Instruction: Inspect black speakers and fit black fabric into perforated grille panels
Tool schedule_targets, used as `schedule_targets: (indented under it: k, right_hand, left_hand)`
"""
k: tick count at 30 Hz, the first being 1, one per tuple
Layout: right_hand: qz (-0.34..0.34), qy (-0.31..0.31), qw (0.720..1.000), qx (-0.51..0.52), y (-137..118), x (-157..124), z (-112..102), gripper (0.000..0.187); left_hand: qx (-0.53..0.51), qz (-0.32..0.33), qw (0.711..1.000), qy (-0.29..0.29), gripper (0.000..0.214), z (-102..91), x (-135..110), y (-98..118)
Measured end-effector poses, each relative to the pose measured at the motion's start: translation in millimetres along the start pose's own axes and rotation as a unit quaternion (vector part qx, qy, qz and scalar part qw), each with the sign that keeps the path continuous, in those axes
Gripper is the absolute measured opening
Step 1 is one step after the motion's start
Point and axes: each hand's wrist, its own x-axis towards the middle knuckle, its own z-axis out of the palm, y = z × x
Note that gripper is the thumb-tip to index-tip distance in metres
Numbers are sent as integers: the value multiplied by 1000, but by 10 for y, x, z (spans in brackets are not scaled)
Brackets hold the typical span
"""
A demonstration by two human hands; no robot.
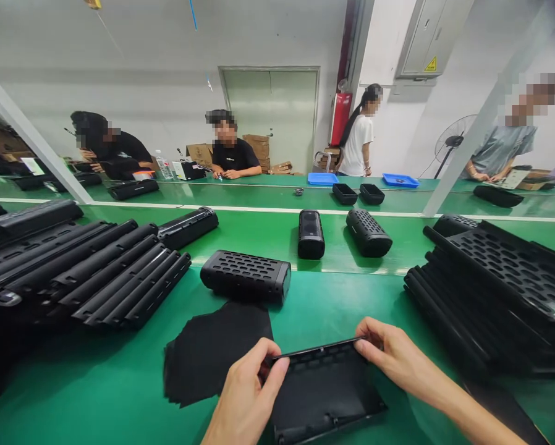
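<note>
Both my hands hold a flat black plastic panel [324, 389] just above the green bench. My left hand [247, 395] pinches its far left corner with thumb and fingers closed. My right hand [395, 355] grips the far right corner, fingers curled on the edge. A black fabric sheet [212, 349] lies on the bench to the left of the panel. Beyond it rests an assembled black perforated speaker housing [246, 276].
Stacked black curved shells [96, 272] fill the left side and stacked perforated grilles [500, 284] the right. Two more black speakers [311, 233] [368, 232] sit on the conveyor belt behind. Several people work or stand at the far bench, near blue trays [322, 178].
</note>
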Motion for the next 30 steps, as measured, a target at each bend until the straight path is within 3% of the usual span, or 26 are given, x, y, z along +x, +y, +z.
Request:
schedule_targets:
  k: [2, 5, 10, 17, 24, 30]
  right_hand:
    - [11, -6, 998, 57, -21, -16, 5, 38]
    - [31, -6, 992, 122, -40, -31, 25, 48]
    - [50, -5, 979, 196, -94, -69, 63, 66]
    - [55, -22, 970, 236, -202, -140, 34, 67]
    - [54, 0, 967, 247, -198, -130, 57, 64]
    - [56, 7, 964, 258, -201, -135, 67, 63]
  left_hand:
    - [-140, -56, 988, -20, 49, -16, -32, 69]
    - [-299, -118, 946, -30, 67, -9, -70, 139]
    - [-392, -156, 907, 6, 67, 43, -134, 166]
    - [-446, -169, 879, -17, 62, 101, -166, 95]
    - [-452, -161, 877, -1, 55, 108, -182, 154]
    - [-447, -133, 885, -15, 54, 92, -208, 52]
